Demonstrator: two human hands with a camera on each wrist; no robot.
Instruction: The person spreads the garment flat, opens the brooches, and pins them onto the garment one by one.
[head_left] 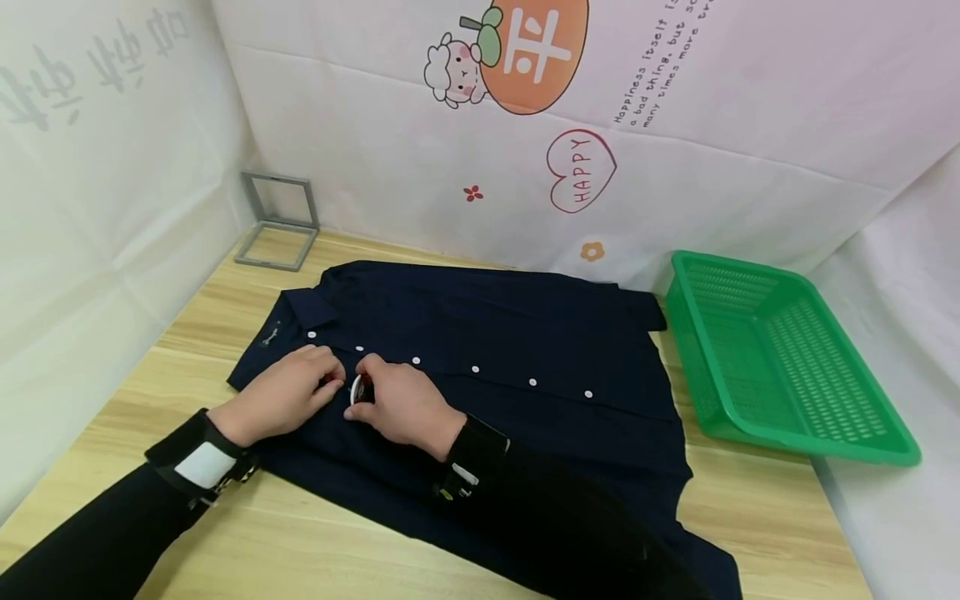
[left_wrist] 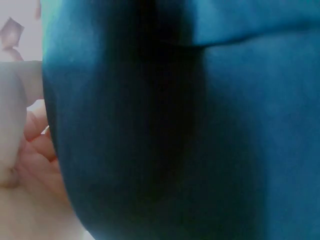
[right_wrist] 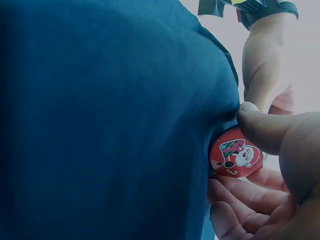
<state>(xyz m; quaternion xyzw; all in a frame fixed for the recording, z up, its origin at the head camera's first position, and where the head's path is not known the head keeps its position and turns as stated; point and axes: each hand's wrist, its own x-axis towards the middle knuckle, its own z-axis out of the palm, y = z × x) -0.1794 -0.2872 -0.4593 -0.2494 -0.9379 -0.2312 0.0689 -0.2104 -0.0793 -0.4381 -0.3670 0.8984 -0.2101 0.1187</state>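
A dark navy shirt (head_left: 525, 325) with white buttons lies spread on the table, its collar (head_left: 311, 308) to the left. Between thumb and fingers, my right hand (head_left: 408, 406) pinches a round red pin badge (right_wrist: 236, 152) printed with a Santa face. The badge stands edge-on against the shirt front, and its rim shows white in the head view. Just left of it, my left hand (head_left: 288, 393) grips the shirt front below the collar with curled fingers. Raised shirt cloth fills most of both wrist views and hides the left fingertips.
A green plastic basket (head_left: 716, 392) stands at the right of the wooden table (head_left: 360, 542). At the back left sits a grey hinged frame (head_left: 277, 225). Printed white cloth (head_left: 375, 142) hangs behind the table and along its sides.
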